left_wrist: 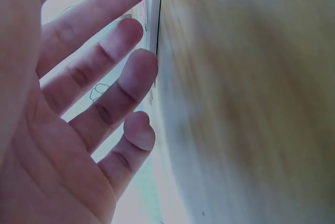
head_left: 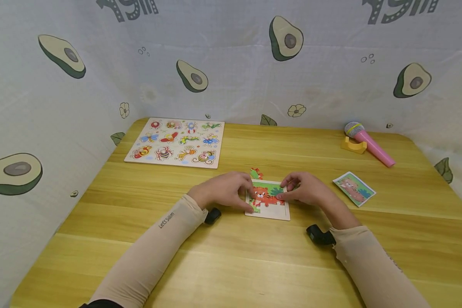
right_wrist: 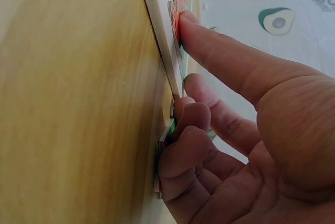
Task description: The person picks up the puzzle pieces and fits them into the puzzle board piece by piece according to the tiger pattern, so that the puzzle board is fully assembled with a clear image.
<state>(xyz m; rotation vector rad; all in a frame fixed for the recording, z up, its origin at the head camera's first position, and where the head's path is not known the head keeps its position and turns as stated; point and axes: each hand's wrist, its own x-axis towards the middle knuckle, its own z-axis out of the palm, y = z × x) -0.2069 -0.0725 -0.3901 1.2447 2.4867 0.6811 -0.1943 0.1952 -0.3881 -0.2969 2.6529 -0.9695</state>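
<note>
In the head view a small tiger jigsaw puzzle (head_left: 268, 211) lies on the table, its tray bare along the lower right. My left hand (head_left: 231, 188) touches the tray's left side; the left wrist view shows its fingers (left_wrist: 99, 48) fairly straight and spread. My right hand (head_left: 302, 188) is at the right side, its thumb (right_wrist: 209, 46) pressing on an orange piece (right_wrist: 176, 22). The other right fingers bend near the tray's corner. Beneath them, thin pieces (right_wrist: 166, 134) show partly; whether they are gripped is hidden. A loose green-and-red piece (head_left: 256, 173) sits just behind the tray.
A picture card (head_left: 354, 189) lies right of my right hand. Farther back are a pink toy microphone (head_left: 373, 147) and a yellow curved block (head_left: 353, 146). A peg board with insect pictures (head_left: 175, 143) is at the back left, before a hanging avocado-print cloth (head_left: 235, 85).
</note>
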